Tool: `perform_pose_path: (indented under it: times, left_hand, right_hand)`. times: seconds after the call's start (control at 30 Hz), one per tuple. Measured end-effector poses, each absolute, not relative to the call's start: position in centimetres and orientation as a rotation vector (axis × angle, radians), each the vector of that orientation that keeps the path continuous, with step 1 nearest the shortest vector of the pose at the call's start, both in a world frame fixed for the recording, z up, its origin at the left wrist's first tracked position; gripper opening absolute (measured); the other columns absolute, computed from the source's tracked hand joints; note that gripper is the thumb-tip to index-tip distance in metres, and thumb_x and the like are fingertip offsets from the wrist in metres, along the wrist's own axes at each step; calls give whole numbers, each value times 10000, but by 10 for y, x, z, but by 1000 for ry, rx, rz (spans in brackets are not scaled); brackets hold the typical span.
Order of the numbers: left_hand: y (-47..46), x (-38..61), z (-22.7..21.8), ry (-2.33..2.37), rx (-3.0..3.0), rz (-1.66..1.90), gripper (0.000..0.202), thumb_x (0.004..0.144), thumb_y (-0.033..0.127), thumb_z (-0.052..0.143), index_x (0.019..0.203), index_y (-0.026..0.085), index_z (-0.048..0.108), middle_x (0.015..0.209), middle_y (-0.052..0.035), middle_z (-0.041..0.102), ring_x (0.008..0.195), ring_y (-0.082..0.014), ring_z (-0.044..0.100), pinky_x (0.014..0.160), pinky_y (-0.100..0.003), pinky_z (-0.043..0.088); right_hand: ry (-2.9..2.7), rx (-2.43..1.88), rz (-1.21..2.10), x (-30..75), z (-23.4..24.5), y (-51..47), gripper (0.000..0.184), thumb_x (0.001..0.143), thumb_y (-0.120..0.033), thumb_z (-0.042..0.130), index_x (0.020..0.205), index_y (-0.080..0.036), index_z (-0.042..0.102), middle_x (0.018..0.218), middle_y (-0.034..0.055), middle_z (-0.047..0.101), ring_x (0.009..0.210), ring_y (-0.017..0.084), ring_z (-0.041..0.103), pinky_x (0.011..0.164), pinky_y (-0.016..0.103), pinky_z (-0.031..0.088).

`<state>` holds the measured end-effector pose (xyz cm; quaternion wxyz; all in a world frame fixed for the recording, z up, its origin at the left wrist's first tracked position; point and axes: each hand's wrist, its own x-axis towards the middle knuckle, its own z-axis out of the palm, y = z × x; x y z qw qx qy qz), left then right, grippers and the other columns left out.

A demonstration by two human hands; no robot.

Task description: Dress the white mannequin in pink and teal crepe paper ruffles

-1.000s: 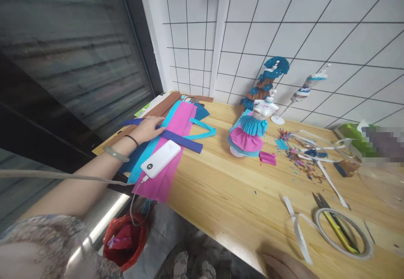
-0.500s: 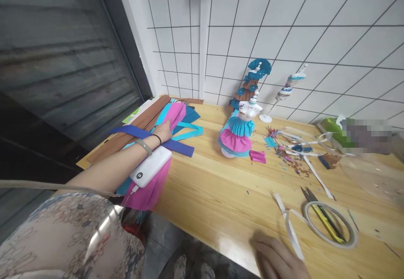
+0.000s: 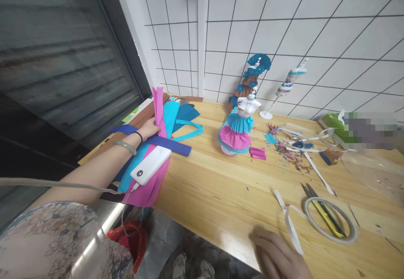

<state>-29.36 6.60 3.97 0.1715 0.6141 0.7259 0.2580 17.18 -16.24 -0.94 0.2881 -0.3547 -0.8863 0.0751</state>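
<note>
A person's right hand (image 3: 280, 253) rests at the near edge of a pale wooden table (image 3: 202, 203), fingers loosely curled; whether they hold anything cannot be told. Farther in, a flat white power bank (image 3: 153, 166) sits on the paper pile, before a long dark-blue strip (image 3: 178, 146). Just past it, the left hand (image 3: 149, 130) pinches an upraised length of pink crepe-like paper (image 3: 159, 104). The pink paper (probably light, soft and easily torn) seems best gripped broadly across its layers. Beyond stands a small white dress form (image 3: 248, 106).
</note>
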Motion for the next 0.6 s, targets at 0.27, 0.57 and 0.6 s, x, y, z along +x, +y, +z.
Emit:
perform_pose_path:
  times: [0.27, 0.57, 0.6]
  left_hand:
    - [54, -302, 40, 2036, 1732, 898, 737, 741, 442, 587, 1369, 125, 365, 1152, -111, 620, 1039, -204, 600, 927, -338, 473]
    - [-61, -319, 51, 2355, 1905, 1051, 400, 822, 448, 465, 1117, 214, 602, 975, -50, 667, 877, -200, 622, 846, -318, 486]
    - [-77, -322, 48, 2425, 1871, 1075, 375, 818, 450, 466, 1073, 215, 611, 980, -48, 664, 900, -207, 618, 861, -329, 479]
  right_hand:
    - [-2343, -926, 169, 173, -9, -162, 217, 916, -258, 460, 1000, -170, 639, 915, 97, 706, 828, 148, 707, 715, 159, 560]
    - [-2364, -924, 120, 173, -10, -162, 223, 923, -285, 448, 989, -159, 620, 910, 110, 701, 820, 160, 709, 690, 182, 567]
    - [-2369, -919, 112, 174, -10, -162, 225, 923, -286, 446, 987, -157, 620, 911, 111, 701, 818, 161, 709, 688, 183, 567]
